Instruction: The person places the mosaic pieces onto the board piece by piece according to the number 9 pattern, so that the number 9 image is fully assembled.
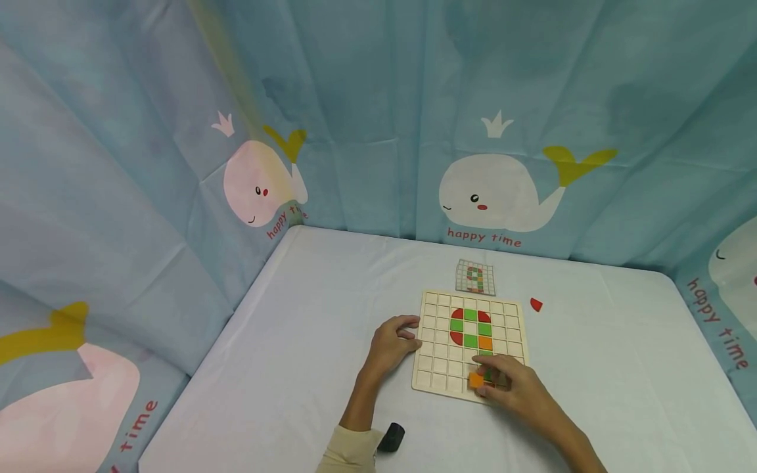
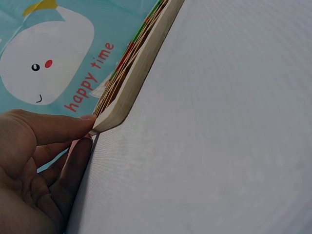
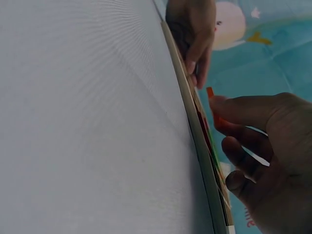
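A wooden grid board (image 1: 438, 351) lies on the white table, with green, red and orange tiles set in some of its squares. My left hand (image 1: 390, 345) is at the board's left edge; in the left wrist view its thumb (image 2: 63, 127) and fingers pinch the wooden rim. Over the lower right part of the board, my right hand (image 1: 514, 384) pinches a small orange square tile (image 1: 476, 380) between thumb and finger. The right wrist view shows this tile (image 3: 210, 95) held just above the board's surface. Part of the board is hidden under the right hand.
Behind the board lies a small pattern card (image 1: 476, 277) with a similar coloured design. A loose red quarter-round tile (image 1: 535, 304) sits on the table past the upper right corner. Near the left forearm is a black object (image 1: 391, 437). Whale-printed curtains (image 1: 361, 118) surround the table.
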The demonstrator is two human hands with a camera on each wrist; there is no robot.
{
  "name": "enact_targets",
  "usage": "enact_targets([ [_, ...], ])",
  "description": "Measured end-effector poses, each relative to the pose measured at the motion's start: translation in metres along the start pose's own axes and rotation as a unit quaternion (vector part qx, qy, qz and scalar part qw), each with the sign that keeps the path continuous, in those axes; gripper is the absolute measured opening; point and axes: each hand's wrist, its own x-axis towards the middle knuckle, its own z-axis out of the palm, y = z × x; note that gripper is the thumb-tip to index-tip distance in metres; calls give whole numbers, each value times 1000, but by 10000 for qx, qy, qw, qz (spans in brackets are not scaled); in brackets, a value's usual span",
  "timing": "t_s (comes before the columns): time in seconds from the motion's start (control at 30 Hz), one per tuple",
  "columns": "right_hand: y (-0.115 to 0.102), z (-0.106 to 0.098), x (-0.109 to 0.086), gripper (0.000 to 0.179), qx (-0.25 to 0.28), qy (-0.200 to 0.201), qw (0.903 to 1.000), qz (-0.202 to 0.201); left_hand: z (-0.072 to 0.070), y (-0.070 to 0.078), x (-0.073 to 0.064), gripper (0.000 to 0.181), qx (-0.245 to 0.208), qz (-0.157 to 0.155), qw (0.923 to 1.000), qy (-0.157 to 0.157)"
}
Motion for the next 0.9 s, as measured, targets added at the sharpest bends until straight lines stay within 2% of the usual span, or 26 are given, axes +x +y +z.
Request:
enact_targets([
  [0.4, 0, 4, 1, 50, -219, -420, 9989, -16, 0, 1, 0, 49, -3, -12, 10000, -6],
  [0.6, 1, 6, 2, 52, -437, -404, 9981, -129, 0, 0, 1, 49, 11, 7, 10000, 3],
  [0.9, -1, 4, -1, 50, -380, -304, 9988, 21, 0, -1, 0, 49, -7, -10, 10000, -24],
])
